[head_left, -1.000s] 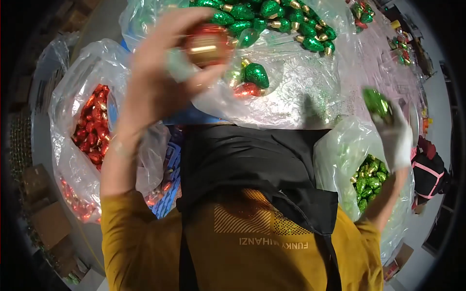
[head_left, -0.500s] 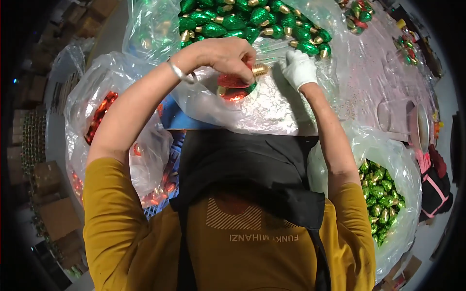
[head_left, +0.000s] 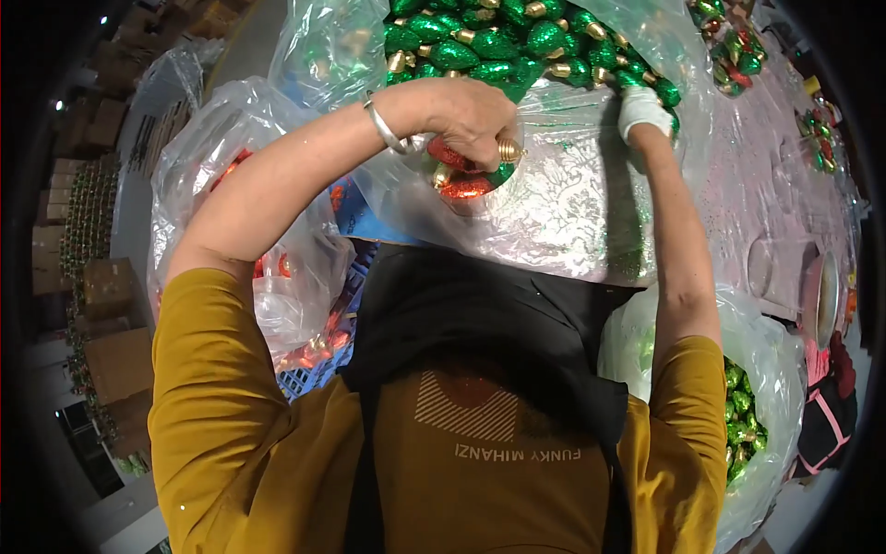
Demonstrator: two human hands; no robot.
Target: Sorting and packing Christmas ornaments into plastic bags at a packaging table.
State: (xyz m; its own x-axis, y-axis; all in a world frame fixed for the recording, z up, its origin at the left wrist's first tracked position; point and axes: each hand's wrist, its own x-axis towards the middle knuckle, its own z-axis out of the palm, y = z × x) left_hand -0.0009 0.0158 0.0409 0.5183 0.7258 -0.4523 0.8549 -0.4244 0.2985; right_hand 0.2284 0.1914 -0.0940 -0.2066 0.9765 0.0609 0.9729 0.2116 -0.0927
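My left hand [head_left: 466, 115], a metal bangle on its wrist, is closed on a red glittery bulb-shaped ornament [head_left: 449, 154] with a gold cap. Just under it on the silver glittery sheet [head_left: 572, 212] lie another red ornament [head_left: 464, 188] and a green one. My right hand [head_left: 641, 109] wears a white glove and rests at the edge of a heap of green ornaments [head_left: 489, 42] in clear plastic. Its fingers are turned away and hidden, so what they hold does not show.
A clear bag of red ornaments [head_left: 277, 268] stands at my left over a blue crate [head_left: 314, 374]. A clear bag of green ornaments [head_left: 743, 415] sits at my right. Cardboard boxes [head_left: 106, 286] line the floor on the left. More ornaments lie at the far right [head_left: 817, 129].
My left hand has come down from near the camera to the sheet with the red ornament. My right hand has swung in from the right-hand bag to the green heap.
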